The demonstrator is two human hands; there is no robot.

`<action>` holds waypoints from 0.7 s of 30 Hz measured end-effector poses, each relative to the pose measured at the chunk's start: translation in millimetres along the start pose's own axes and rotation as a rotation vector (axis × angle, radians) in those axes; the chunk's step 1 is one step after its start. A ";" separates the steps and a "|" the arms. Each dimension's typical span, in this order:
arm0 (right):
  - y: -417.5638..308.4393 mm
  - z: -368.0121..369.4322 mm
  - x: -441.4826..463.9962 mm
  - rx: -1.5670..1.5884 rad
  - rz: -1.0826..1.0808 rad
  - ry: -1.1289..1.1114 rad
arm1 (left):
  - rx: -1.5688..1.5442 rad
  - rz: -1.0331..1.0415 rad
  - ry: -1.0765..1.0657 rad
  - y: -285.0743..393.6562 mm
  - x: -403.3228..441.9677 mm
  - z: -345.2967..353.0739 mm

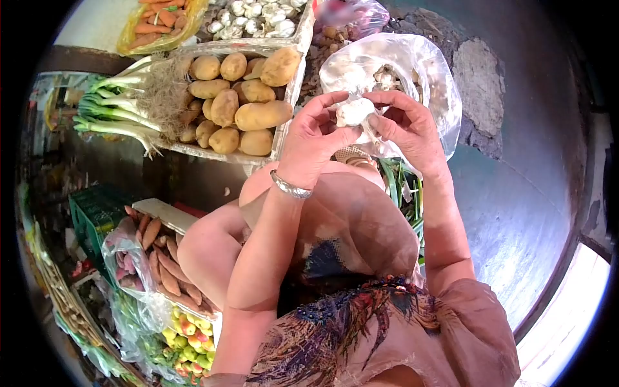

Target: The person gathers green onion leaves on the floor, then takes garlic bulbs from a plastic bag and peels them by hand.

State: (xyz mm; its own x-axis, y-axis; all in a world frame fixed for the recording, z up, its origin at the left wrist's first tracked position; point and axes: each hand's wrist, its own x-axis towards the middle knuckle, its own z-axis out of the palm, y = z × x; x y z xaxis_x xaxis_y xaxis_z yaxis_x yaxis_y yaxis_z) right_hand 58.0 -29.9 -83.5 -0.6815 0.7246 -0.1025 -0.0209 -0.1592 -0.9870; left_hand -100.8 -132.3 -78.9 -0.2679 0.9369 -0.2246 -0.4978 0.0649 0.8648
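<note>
A white garlic bulb point(354, 112) is pinched between the fingertips of both my hands, above a clear plastic bag point(438, 84). My left hand point(316, 132) grips its left side with thumb and fingers, and a silver bracelet point(291, 186) circles that wrist. On the other side, my right hand point(410, 126) closes on the bulb with thumb and forefinger. Inside the open bag beyond my hands lies more garlic point(385, 76), partly covered by the plastic and my fingers.
Left of my hands stands a box of potatoes point(224, 106), with leeks point(119, 109) beside them. Farther back are a garlic box point(251, 19) and carrots point(158, 22). Sweet potatoes point(171, 271) and apples point(192, 338) lie at lower left. Green leaves point(403, 184) show under my right wrist.
</note>
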 end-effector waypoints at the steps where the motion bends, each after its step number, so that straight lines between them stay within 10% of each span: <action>1: 0.8 -0.6 0.2 -0.087 -0.033 0.022 | -0.013 0.000 -0.004 -0.8 0.2 0.1; 21: -2.9 9.3 -3.9 -0.299 0.014 0.115 | 0.098 -0.144 -0.019 -7.1 -2.1 -0.7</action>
State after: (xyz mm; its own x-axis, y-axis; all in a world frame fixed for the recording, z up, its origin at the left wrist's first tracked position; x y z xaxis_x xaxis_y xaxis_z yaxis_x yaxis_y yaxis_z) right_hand 53.9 -38.5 -79.1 -0.5925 0.7977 -0.1124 0.2149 0.0221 -0.9764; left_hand -97.2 -135.0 -84.9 -0.1835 0.9218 -0.3413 -0.4467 0.2311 0.8643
